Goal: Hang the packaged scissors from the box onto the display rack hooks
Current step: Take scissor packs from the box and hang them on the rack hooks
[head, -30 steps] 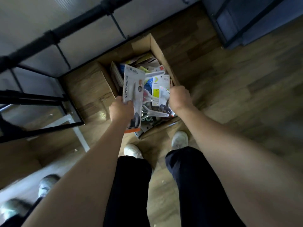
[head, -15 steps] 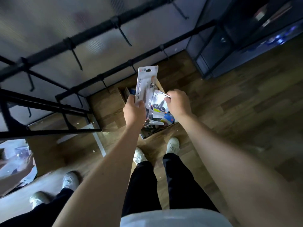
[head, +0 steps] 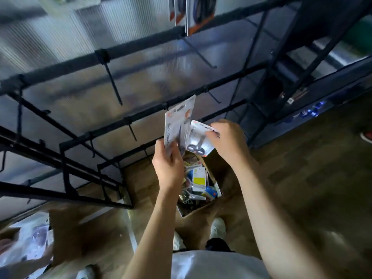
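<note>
Scissors packs (head: 177, 125) pinched upright in both hands' fingers (head: 171, 152), above the box (head: 201, 208).

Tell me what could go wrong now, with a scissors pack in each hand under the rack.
The left hand pinches only the tall pack's lower edge, so it could slip back into the box. The right hand holds the small pack overlapping it; they might snag. Bare hooks could catch an arm.

- A wooden floor (head: 302, 178) is seen underfoot.
- An open cardboard box (head: 198, 210) filled with packaged items is set directly on it.
- The black display rack (head: 84, 190) is stood on it, beside the box.
</note>
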Demonstrator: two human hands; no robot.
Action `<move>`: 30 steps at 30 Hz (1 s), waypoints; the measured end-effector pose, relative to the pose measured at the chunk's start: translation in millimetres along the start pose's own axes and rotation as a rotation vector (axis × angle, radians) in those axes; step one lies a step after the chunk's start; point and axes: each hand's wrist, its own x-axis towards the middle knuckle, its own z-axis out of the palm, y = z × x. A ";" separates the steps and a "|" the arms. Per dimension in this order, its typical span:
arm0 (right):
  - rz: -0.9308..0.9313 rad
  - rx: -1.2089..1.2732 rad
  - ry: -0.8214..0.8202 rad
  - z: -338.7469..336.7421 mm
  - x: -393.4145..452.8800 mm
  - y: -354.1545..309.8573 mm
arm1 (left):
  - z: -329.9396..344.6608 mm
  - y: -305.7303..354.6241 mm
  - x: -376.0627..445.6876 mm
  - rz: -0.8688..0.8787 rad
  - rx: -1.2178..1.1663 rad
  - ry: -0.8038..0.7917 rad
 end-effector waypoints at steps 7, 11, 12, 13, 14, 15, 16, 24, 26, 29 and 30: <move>-0.200 0.090 0.108 -67.9 17.2 -30.3 | -22.3 46.3 25.8 0.288 0.016 0.039; -0.241 0.108 0.150 -96.2 30.7 -48.8 | -34.0 90.1 41.5 0.392 -0.013 0.069; -0.247 0.108 0.153 -101.5 35.5 -53.2 | -36.6 101.5 43.9 0.414 -0.025 0.083; -0.253 0.102 0.162 -106.1 40.2 -57.2 | -39.7 112.1 45.8 0.433 -0.044 0.093; -0.253 0.092 0.173 -110.1 44.6 -61.2 | -43.4 121.6 47.9 0.445 -0.064 0.101; -0.251 0.085 0.182 -113.4 49.3 -64.7 | -47.3 130.5 50.5 0.455 -0.083 0.110; -0.247 0.079 0.184 -117.0 53.2 -68.9 | -51.5 137.6 54.2 0.467 -0.099 0.121; -0.202 0.127 0.249 -156.4 73.7 -100.2 | -72.1 166.4 74.2 0.572 -0.133 0.143; -0.225 0.185 0.270 -167.2 79.7 -107.1 | -72.1 170.9 75.6 0.572 -0.140 0.150; -0.288 0.282 0.282 -182.2 93.1 -116.6 | -70.7 182.0 75.5 0.581 -0.129 0.165; -0.308 0.342 0.273 -186.6 97.8 -119.4 | -70.2 186.5 75.3 0.586 -0.132 0.174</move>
